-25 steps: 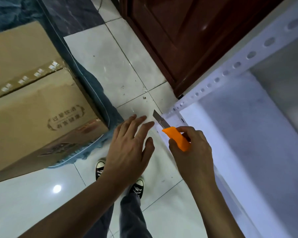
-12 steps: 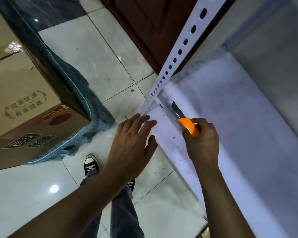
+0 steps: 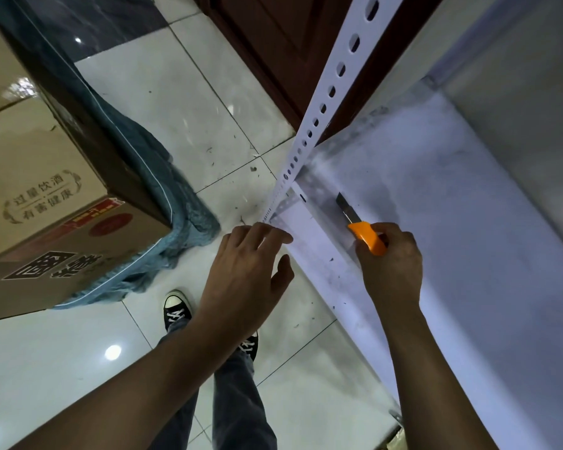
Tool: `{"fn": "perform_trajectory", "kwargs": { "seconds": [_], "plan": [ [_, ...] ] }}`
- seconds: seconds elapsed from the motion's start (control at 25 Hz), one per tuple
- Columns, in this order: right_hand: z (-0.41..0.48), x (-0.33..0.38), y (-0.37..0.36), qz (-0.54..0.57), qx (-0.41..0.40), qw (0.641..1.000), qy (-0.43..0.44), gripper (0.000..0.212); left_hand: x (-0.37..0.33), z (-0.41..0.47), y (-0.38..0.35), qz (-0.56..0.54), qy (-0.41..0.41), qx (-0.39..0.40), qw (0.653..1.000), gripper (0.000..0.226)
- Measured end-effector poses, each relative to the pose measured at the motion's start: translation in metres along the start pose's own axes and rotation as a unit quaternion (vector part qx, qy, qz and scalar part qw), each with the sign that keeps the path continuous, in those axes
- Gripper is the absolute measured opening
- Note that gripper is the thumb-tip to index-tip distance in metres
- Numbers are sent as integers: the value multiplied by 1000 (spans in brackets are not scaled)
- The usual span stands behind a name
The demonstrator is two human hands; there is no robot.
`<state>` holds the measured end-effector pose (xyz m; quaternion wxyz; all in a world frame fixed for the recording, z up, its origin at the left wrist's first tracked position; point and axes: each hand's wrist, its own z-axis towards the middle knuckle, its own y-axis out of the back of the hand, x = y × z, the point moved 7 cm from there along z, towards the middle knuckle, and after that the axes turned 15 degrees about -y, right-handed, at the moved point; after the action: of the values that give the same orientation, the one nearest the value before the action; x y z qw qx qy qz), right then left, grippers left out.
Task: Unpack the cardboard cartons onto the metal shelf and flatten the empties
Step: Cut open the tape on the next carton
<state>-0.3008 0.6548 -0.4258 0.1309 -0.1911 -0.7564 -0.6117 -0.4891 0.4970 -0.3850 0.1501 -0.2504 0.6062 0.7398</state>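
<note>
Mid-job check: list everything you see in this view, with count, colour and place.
cardboard carton: 1, brown, left, on the cloth
cloth: 1, blue-grey, floor under the carton
metal shelf: 1, white, right, perforated post at its corner
utility knife: 1, orange handle, blade out, over the shelf
door: 1, dark red-brown, top centre
floor: pale tiles, centre
shoes: 2, black, bottom centre
left hand: 1, fingers straight, by the shelf's front corner
right hand: 1, grips the knife

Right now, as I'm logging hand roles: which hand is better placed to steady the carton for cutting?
Probably left: the left hand is open, empty and nearer the carton, while the right hand grips the orange knife over the metal shelf.
</note>
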Motion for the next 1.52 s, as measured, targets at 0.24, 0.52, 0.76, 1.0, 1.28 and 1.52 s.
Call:
{"fn": "perform_trajectory", "kwargs": {
  "seconds": [0.24, 0.52, 0.76, 1.0, 1.28, 1.52],
  "plan": [
    [-5, 2, 3, -9, -2, 1000, 5, 36, 2, -1, 11, -15, 10, 3, 1000, 22],
    [-41, 44, 8, 13, -9, 997, 69, 32, 16, -24, 44, -4, 53, 1, 999, 21],
    [-95, 114, -25, 64, 51, 983, 162, 26, 46, -55, 86, -5, 101, -2, 995, 19],
    [-164, 202, -63, 73, 124, 963, 228, 28, 93, -97, 136, 2, 159, -59, 986, 15],
    [-244, 279, -114, 46, 193, 934, 296, 27, 155, -151, 183, 20, 207, -104, 973, 10],
    [-312, 334, -164, 23, 221, 909, 352, 24, 215, -195, 214, 25, 216, -111, 970, 21]
  ]
}}
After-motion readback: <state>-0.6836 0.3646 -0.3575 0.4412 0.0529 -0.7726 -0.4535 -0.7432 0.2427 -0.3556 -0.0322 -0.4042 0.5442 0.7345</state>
